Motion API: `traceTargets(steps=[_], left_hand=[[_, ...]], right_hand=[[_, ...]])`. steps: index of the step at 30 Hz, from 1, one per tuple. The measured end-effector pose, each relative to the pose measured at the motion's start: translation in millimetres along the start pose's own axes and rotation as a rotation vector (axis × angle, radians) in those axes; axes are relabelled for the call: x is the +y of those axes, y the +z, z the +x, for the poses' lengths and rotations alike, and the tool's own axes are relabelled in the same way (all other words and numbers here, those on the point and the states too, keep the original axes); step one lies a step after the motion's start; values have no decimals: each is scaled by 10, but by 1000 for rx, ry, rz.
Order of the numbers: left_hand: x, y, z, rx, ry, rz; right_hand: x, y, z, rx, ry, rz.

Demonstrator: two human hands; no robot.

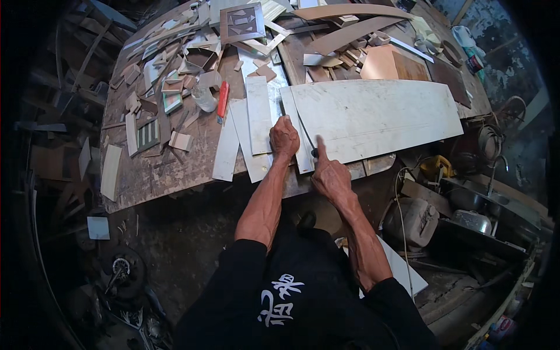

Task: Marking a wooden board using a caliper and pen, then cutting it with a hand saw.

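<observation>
A large white board (379,116) with a curved far edge lies across the front of the worktable. Along its left end runs a narrow white strip (303,156), with a thin dark line between the two. My left hand (284,139) is closed in a fist over the strip's left side; whatever its fingers hold is hidden. My right hand (332,177) is at the near left corner of the board, index finger stretched forward and the other fingers curled. A small black thing (315,153) shows beside that finger, too little of it visible to name.
Several white panels (258,116) lie left of my hands. A red-handled tool (223,100) and a clear jar (204,96) stand among wood offcuts on the worktable (192,166). Curved brown boards (350,35) lie at the back. Right of the table are a jerrycan (413,220) and a sink (471,221).
</observation>
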State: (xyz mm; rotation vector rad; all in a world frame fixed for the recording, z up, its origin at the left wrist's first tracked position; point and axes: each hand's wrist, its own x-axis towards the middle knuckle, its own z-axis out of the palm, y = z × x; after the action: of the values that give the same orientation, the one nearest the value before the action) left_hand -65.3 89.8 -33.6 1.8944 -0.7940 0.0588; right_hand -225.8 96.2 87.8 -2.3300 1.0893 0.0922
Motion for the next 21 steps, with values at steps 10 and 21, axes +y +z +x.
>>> traceTargets(steps=[10,21], left_hand=[[24,15,-52,-1,-72,-47],[-71,24,-72,17,6,6]], right_hand=[[-4,104,90,61,45,-29],[-84,152,-67,29,163,59]])
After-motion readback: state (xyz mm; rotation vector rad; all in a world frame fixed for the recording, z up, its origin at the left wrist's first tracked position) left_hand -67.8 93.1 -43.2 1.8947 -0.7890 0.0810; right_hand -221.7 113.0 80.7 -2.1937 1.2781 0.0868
